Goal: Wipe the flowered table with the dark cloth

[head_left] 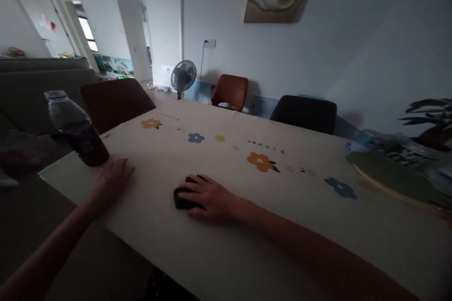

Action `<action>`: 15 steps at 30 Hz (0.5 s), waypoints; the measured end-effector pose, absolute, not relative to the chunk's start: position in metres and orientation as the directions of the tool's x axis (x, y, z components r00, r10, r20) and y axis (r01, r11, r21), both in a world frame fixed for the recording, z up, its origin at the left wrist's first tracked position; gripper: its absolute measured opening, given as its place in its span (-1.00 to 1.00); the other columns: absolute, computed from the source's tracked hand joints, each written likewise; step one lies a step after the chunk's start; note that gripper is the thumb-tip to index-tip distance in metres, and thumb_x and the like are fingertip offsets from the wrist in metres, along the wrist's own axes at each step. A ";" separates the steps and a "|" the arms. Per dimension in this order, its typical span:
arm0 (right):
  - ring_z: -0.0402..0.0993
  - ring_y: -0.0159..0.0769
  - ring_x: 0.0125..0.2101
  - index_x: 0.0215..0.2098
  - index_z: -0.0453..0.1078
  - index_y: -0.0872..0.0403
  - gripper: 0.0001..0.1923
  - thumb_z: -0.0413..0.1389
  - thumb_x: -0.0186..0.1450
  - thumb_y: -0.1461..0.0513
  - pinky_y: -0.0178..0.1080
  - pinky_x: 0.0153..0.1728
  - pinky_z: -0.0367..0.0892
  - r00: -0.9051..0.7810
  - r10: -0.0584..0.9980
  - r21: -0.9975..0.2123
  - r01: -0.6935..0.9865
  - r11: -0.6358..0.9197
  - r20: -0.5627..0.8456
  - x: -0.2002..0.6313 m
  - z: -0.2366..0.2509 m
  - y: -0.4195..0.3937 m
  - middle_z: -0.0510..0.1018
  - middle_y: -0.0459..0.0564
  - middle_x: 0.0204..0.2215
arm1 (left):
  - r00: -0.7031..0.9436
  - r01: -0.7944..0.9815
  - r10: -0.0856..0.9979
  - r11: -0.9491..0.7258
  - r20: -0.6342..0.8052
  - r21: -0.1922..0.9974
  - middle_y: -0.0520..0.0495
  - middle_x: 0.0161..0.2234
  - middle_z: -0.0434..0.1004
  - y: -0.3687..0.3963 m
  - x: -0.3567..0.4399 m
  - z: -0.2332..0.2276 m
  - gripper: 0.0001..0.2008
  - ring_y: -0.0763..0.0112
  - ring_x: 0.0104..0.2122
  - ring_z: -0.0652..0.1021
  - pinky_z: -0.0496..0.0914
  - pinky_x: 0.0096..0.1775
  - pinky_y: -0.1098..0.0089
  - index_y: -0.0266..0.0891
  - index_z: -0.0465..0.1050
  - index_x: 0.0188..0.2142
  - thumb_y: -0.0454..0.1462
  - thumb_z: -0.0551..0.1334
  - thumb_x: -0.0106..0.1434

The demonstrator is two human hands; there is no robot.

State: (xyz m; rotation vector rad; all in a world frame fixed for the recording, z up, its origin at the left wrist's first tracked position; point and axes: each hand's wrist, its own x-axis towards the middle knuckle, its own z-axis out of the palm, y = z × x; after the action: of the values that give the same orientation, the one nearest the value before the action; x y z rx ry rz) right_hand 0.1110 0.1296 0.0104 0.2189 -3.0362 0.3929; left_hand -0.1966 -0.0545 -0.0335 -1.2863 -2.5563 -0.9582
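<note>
Low in the middle of the frame the right hand [208,197] lies curled over a small dark object [181,197] on the bench [282,207], likely light and rigid, best pinched by its sides, while the left hand [113,176] rests flat and empty just beside a slick plastic bottle [76,129].

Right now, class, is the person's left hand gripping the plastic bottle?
No: the left hand lies flat on the tablecloth beside the bottle, its fingers not wrapped around it.
</note>
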 end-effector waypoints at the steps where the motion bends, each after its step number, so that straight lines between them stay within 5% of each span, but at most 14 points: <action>1: -0.25 -0.21 0.35 0.33 0.15 -0.10 -0.49 0.07 0.46 0.06 -0.05 0.34 -0.23 -0.991 -0.101 -0.264 -0.120 0.957 0.087 0.131 0.010 0.128 0.07 -0.16 0.33 | -0.620 0.768 0.694 0.440 0.367 0.465 -0.44 -0.03 0.44 -0.054 -0.195 -0.032 -0.48 -0.08 0.03 0.45 0.29 0.12 -0.06 -0.31 0.37 -0.04 0.02 0.02 0.19; 7: -0.25 -0.18 0.35 0.35 0.12 -0.14 -0.48 -0.10 0.48 -0.04 0.06 0.34 -0.25 -0.985 0.160 -0.388 0.121 0.914 0.070 0.232 0.011 0.123 -0.05 -0.09 0.36 | -0.366 0.905 0.839 0.220 0.403 0.363 -0.31 0.08 0.41 -0.031 -0.113 -0.019 -0.53 0.08 0.11 0.40 0.19 0.21 -0.03 -0.30 0.40 0.02 -0.08 0.00 0.27; 11: -0.06 -0.10 0.32 0.32 0.15 -0.10 -0.52 -0.19 0.51 0.00 0.13 0.26 0.04 -0.820 0.450 -0.425 0.288 0.858 0.353 0.295 0.015 0.127 -0.02 -0.02 0.36 | 0.087 0.918 0.977 -0.153 0.193 0.365 -0.13 0.31 0.11 0.001 0.003 -0.002 -0.50 0.12 0.31 0.14 0.01 0.29 -0.09 -0.03 0.20 0.25 -0.10 0.09 0.33; 15: 0.11 -0.09 0.26 0.25 0.20 -0.10 -0.59 -0.14 0.50 0.04 0.10 0.18 0.22 -0.583 0.572 -0.385 0.423 0.820 0.577 0.354 0.014 0.135 0.15 -0.02 0.29 | 0.455 0.815 0.880 -0.474 0.139 0.334 -0.08 0.32 0.10 0.032 0.079 0.008 -0.48 0.01 0.32 0.08 -0.14 0.27 -0.25 0.09 0.19 0.25 0.02 0.13 0.32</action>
State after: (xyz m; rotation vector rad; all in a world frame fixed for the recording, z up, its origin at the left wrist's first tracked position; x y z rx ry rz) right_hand 0.3537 0.1351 0.0141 -0.7259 -2.2789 0.2662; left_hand 0.0792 0.0323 0.0083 -2.8617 -1.6942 -0.4980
